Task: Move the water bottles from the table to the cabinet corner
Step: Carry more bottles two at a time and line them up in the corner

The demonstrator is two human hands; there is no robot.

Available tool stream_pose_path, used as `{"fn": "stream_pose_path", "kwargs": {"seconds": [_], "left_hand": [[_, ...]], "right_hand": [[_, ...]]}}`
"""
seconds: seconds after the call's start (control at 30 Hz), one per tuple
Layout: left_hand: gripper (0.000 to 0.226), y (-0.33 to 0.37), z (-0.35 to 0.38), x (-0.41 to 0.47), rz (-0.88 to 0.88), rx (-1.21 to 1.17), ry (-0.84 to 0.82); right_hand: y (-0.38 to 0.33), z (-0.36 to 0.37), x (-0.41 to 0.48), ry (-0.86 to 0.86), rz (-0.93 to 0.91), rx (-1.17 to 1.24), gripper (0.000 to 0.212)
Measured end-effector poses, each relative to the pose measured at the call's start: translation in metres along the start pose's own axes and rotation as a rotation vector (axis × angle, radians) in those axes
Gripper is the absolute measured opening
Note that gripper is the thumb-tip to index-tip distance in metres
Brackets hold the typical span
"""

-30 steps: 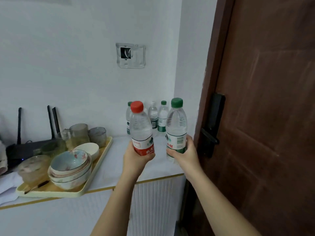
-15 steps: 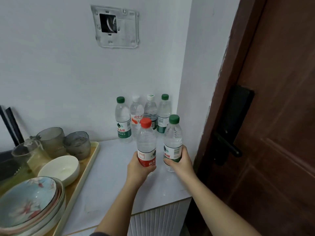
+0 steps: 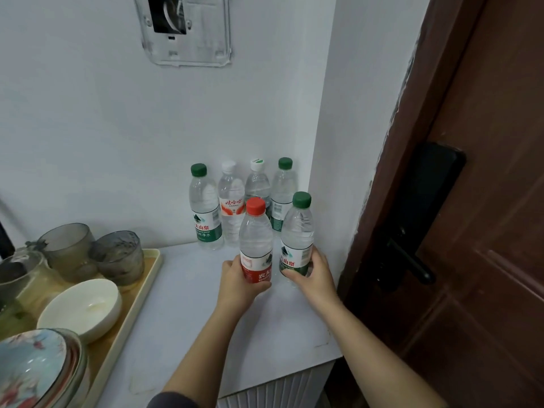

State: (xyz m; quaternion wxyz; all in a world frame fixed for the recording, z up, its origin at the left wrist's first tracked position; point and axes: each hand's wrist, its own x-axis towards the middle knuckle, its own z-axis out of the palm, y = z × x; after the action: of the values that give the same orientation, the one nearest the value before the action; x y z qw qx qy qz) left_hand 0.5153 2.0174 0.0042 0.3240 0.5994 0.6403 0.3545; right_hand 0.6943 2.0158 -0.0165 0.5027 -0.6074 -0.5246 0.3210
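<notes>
My left hand point(image 3: 239, 282) grips a red-capped water bottle point(image 3: 255, 231) low on its red label. My right hand point(image 3: 312, 275) grips a green-capped water bottle point(image 3: 297, 231) around its green label. Both bottles stand upright, side by side, low over the white cabinet top point(image 3: 191, 304); whether their bases touch it is hidden by my fingers. Directly behind them, a row of several water bottles point(image 3: 232, 207) with green and white caps stands against the back wall in the corner.
A beige tray point(image 3: 141, 293) on the left carries grey glasses point(image 3: 117, 256), a white bowl point(image 3: 81, 307) and stacked patterned bowls point(image 3: 32, 375). A brown door point(image 3: 485, 201) with a black handle point(image 3: 409, 260) borders the cabinet on the right. A plastic wall box point(image 3: 185, 30) hangs above.
Both hands have carried their bottles forward and down toward the corner, from held up in the air to low by the cabinet top just in front of the bottle row. My view has moved closer.
</notes>
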Motion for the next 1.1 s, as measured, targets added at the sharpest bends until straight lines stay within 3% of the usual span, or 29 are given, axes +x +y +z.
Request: {"fn": "stream_pose_path", "kwargs": {"seconds": [0.23, 0.53, 1.1], "left_hand": [[0.064, 0.012, 0.018, 0.022, 0.018, -0.067, 0.157], [0.062, 0.021, 0.031, 0.047, 0.002, -0.076, 0.209], [0.056, 0.033, 0.039, 0.056, 0.003, 0.005, 0.247]], "right_hand": [[-0.011, 0.003, 0.027, 0.119, 0.046, -0.109, 0.055], [-0.012, 0.009, 0.051, 0.229, 0.024, -0.212, 0.039], [-0.022, 0.01, 0.061, 0.224, 0.018, -0.306, 0.031]]}}
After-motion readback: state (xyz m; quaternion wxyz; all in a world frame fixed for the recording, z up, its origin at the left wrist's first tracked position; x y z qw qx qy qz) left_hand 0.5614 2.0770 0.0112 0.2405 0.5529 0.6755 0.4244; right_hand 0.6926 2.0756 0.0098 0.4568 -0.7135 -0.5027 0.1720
